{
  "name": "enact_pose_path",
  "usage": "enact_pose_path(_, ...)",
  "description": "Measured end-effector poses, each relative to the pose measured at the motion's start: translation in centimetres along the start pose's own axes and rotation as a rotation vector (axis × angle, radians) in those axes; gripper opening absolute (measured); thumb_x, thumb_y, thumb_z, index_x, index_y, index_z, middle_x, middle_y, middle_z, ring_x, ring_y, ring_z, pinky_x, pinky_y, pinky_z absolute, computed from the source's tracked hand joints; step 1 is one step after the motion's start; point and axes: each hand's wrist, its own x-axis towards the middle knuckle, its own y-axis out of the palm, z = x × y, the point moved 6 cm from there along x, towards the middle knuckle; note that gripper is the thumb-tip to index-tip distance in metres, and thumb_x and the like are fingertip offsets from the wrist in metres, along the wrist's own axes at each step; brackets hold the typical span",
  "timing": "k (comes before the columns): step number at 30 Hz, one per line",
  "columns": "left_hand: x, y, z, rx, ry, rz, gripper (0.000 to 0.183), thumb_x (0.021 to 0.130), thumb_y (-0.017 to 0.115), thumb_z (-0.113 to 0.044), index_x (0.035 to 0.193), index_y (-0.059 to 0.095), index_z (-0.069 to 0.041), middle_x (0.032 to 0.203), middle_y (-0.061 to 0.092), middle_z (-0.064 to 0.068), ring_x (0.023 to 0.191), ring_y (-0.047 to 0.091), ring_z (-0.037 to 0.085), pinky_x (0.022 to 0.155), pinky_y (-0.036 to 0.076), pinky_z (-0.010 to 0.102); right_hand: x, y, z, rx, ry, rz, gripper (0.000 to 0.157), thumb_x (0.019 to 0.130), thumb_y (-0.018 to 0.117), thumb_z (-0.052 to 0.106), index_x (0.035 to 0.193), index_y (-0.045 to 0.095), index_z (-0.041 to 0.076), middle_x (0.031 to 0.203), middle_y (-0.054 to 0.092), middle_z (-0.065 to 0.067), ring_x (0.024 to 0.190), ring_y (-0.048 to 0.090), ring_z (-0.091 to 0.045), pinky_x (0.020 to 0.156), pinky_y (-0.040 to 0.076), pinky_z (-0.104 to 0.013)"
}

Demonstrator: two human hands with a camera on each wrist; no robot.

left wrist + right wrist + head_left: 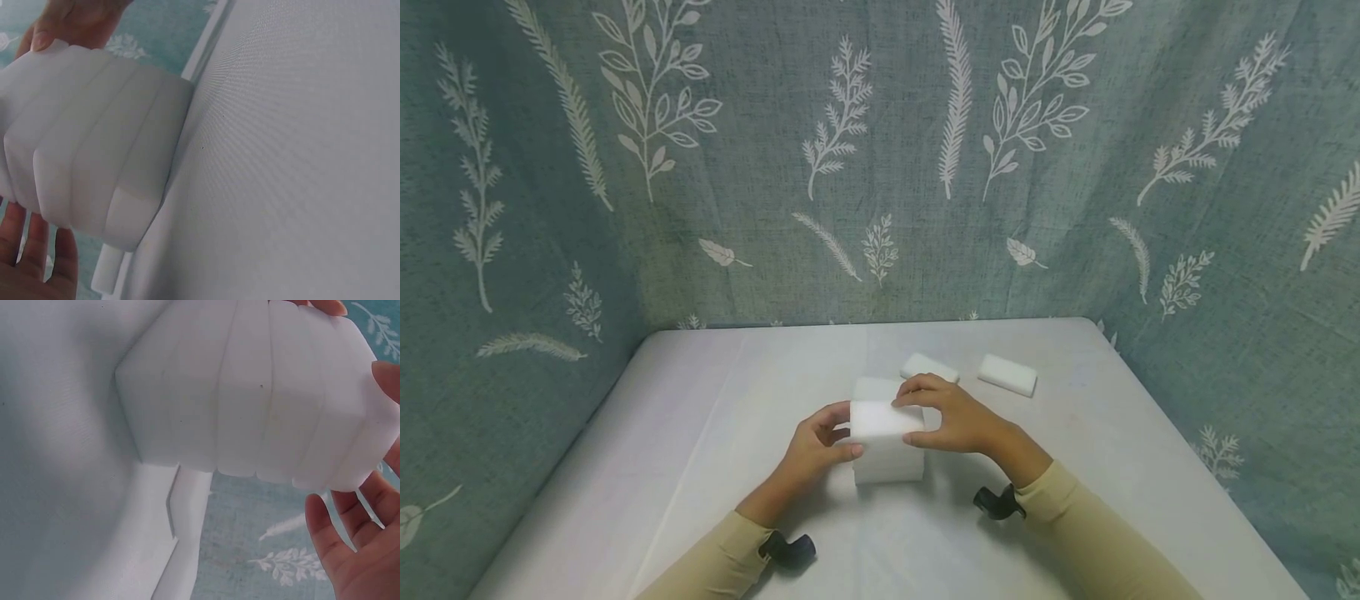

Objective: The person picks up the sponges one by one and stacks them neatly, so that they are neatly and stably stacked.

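A stack of several white sponge blocks [889,463] stands on the table, its layers showing as parallel seams in both wrist views. My left hand [816,443] holds the stack's left side near the top, with the thumb at the front and the fingers farther back. From the right, my right hand [953,417] grips the upper sponge [880,419], thumb towards the near edge and fingertips on its top towards the back. In the right wrist view, some fingers of the right hand [356,540] extend past the stack's edge. The stack hides part of the left fingers.
Two loose white sponges lie behind the stack: one [928,365] just beyond the right hand, another [1007,375] farther right. A white cloth covers the table [700,500]. A green leaf-patterned curtain [880,167] encloses the back and sides.
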Motion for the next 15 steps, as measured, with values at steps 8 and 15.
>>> enact_pose_path(8,0.1,-0.3,-0.2,-0.004,0.012,-0.005,0.065,0.077,0.081,-0.005,0.134,0.052,0.001,0.129,0.058,0.015,0.118,0.054,0.03,0.102,0.04,0.052,0.3,-0.5,-0.2,0.008,0.021,0.031,0.051,0.083,0.077,0.04,0.126,0.065,0.017,0.131,0.053,0.003,0.124,0.047,-0.016,0.1,0.043,-0.044)
enact_pose_path(15,0.0,0.0,-0.2,0.024,-0.027,-0.004,0.07,0.078,0.082,-0.012,0.139,0.049,-0.005,0.132,0.056,0.013,0.119,0.054,0.032,0.102,0.04,0.052,-0.9,-1.9,-1.3,-0.008,0.049,0.052,0.058,0.082,0.076,0.047,0.127,0.063,0.013,0.13,0.054,0.003,0.12,0.05,-0.016,0.097,0.045,-0.041)
